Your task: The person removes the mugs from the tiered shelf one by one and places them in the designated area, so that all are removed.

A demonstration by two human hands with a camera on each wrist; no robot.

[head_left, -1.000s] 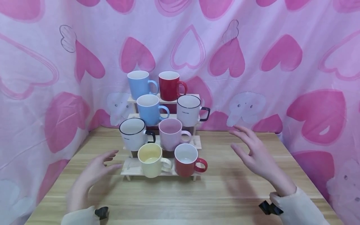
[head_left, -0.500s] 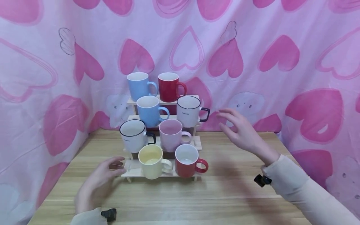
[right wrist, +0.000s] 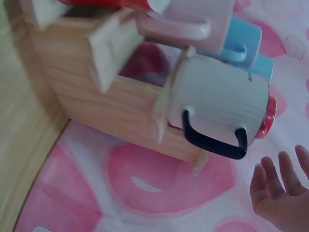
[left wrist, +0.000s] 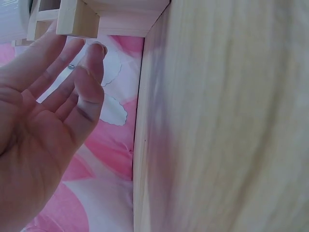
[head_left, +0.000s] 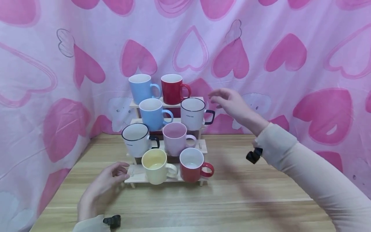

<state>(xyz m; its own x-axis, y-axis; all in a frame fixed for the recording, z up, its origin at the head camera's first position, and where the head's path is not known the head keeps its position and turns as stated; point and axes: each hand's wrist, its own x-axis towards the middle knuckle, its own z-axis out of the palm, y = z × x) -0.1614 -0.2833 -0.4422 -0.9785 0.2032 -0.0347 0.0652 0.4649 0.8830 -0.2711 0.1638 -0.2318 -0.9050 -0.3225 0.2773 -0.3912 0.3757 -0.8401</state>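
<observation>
A tiered wooden rack (head_left: pixel 136 172) bears mugs, two on each tier. My left hand (head_left: pixel 102 185) has its fingertips right at the left end of the lowest tier; its loosely bent fingers overlap the rack's end in the left wrist view. To the right of the upper tiers my right hand (head_left: pixel 233 104) is raised with relaxed fingers, holding nothing. Nearest to it are a white mug (head_left: pixel 192 117) with black rim and handle, on the second tier from the top, and a red mug (head_left: pixel 171 90) on the top tier. In the right wrist view, the black handle (right wrist: pixel 212 145) faces the hand.
Beside the top red mug stands a light blue mug (head_left: pixel 140 90), with another blue mug (head_left: pixel 152 117) below. Lower down are a black-rimmed white mug (head_left: pixel 136 145), a pink mug (head_left: pixel 174 145), a yellow mug (head_left: pixel 153 172) and a red mug (head_left: pixel 188 172). A heart-patterned curtain (head_left: pixel 188 48) hangs behind.
My right hand has moved left and up, from right of the rack to beside the upper mugs. My left hand has come right to the lowest tier's end. The mugs have stayed put.
</observation>
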